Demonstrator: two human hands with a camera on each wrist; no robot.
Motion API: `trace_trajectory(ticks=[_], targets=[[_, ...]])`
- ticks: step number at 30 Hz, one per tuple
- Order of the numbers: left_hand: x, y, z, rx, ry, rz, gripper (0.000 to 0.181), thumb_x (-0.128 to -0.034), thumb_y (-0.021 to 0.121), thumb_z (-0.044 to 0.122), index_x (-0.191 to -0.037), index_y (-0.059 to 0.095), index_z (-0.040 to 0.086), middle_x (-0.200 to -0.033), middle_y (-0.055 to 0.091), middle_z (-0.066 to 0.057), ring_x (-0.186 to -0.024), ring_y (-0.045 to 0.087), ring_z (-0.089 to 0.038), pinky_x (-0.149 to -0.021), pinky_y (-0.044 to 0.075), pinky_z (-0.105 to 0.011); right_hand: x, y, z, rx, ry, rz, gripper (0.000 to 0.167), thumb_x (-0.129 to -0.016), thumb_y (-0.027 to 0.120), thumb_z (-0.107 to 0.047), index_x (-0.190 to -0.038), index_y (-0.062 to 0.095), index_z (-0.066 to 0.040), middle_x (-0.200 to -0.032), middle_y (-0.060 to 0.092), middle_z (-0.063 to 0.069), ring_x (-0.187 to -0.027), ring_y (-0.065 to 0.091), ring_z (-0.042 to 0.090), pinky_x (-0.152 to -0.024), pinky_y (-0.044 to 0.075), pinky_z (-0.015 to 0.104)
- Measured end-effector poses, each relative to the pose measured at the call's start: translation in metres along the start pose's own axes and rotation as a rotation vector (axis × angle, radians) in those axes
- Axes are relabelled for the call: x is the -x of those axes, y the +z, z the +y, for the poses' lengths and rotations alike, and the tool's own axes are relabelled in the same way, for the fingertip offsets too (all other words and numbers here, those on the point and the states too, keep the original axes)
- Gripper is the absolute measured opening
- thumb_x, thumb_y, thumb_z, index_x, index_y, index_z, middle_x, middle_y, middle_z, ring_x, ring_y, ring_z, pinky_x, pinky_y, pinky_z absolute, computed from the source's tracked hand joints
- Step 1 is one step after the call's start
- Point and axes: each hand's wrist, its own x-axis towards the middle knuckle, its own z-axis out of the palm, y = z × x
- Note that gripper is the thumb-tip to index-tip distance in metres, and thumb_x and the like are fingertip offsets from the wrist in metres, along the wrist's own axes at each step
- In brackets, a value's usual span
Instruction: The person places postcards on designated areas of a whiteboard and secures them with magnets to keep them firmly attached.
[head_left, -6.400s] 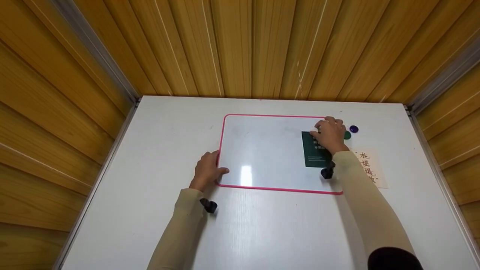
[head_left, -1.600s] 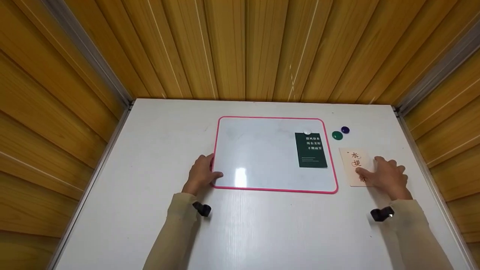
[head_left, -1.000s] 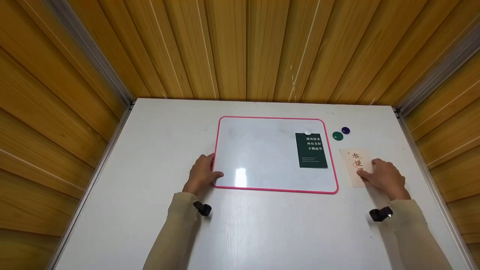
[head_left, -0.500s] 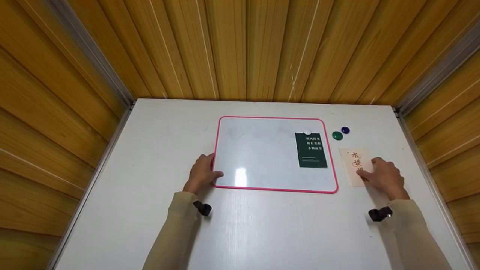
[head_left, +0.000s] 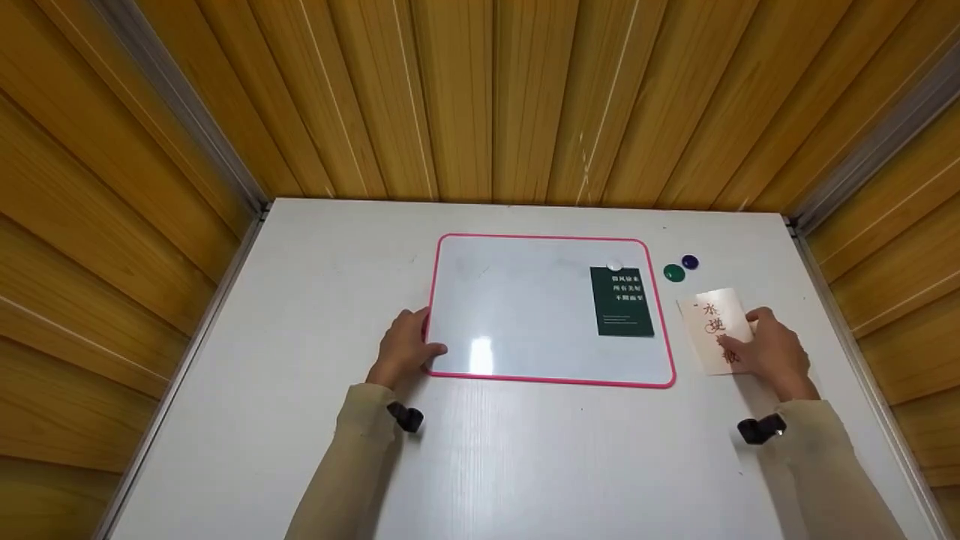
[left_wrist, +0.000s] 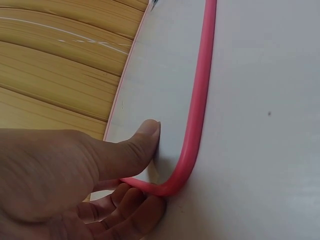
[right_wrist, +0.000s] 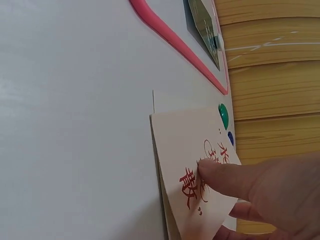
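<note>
My left hand [head_left: 403, 349] grips the lower left corner of a whiteboard [head_left: 517, 307] with a pink rim, thumb on top and fingers at the edge, seen closer in the left wrist view. At right, my right hand [head_left: 778, 356] pinches a cream card [head_left: 724, 315] with red-brown handwritten characters, its thumb across the writing. That card is tilted, raised off what lies below. A pale edge [right_wrist: 154, 102] shows beneath it in the right wrist view, apparently another card. On the board's right side lies a dark green card [head_left: 624, 315] with a white round magnet [head_left: 615, 265] at its top.
A green round magnet [head_left: 674, 272] and a dark blue one [head_left: 690, 262] lie on the white table [head_left: 525, 465], between the board and the cream card's far end. Wood-patterned walls [head_left: 465, 97] close off the back and sides.
My right hand has gone from the green card's top, where the white magnet now shows, to the cream card. In the last half second, that card's right side has lifted. The left hand keeps its grip.
</note>
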Motion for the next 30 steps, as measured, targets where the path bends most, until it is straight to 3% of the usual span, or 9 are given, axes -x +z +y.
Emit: trace_trajectory(ticks=[8, 15, 20, 30], targets=[[0.001, 0.001, -0.001, 0.005, 0.003, 0.007, 0.072, -0.0817, 0.088, 0.019, -0.144, 0.057, 0.002, -0.104, 0.059, -0.011, -0.093, 0.053, -0.025, -0.090, 0.048, -0.045, -0.003, -0.011, -0.006, 0.001, 0.009, 0.029, 0.047, -0.105, 0.054, -0.020, -0.143, 0.040, 0.005, -0.115, 0.059, 0.034, -0.081, 0.058, 0.037, -0.065, 0.041, 0.044], [0.002, 0.001, 0.000, 0.013, 0.003, 0.012, 0.073, -0.0814, 0.089, 0.019, -0.145, 0.056, 0.001, -0.105, 0.059, -0.012, -0.094, 0.053, -0.026, -0.091, 0.048, -0.046, -0.003, -0.015, -0.008, 0.004, -0.008, 0.048, 0.046, -0.105, 0.055, -0.018, -0.143, 0.042, 0.005, -0.109, 0.063, 0.032, -0.075, 0.060, 0.033, -0.061, 0.041, 0.041], [0.001, 0.002, -0.001, 0.010, -0.005, 0.007, 0.075, -0.0818, 0.088, 0.020, -0.146, 0.055, 0.001, -0.106, 0.059, -0.012, -0.095, 0.053, -0.025, -0.091, 0.048, -0.045, -0.002, -0.018, -0.009, -0.005, -0.015, 0.041, 0.044, -0.107, 0.052, -0.017, -0.143, 0.043, 0.004, -0.115, 0.061, 0.034, -0.080, 0.061, 0.035, -0.062, 0.041, 0.042], [0.000, 0.003, -0.002, 0.010, -0.009, 0.011, 0.075, -0.0815, 0.089, 0.021, -0.146, 0.055, 0.001, -0.107, 0.060, -0.013, -0.096, 0.055, -0.026, -0.093, 0.050, -0.044, -0.001, -0.028, -0.015, -0.034, -0.121, 0.136, 0.041, -0.108, 0.050, -0.020, -0.141, 0.049, 0.003, -0.111, 0.065, 0.031, -0.078, 0.063, 0.036, -0.054, 0.041, 0.037]])
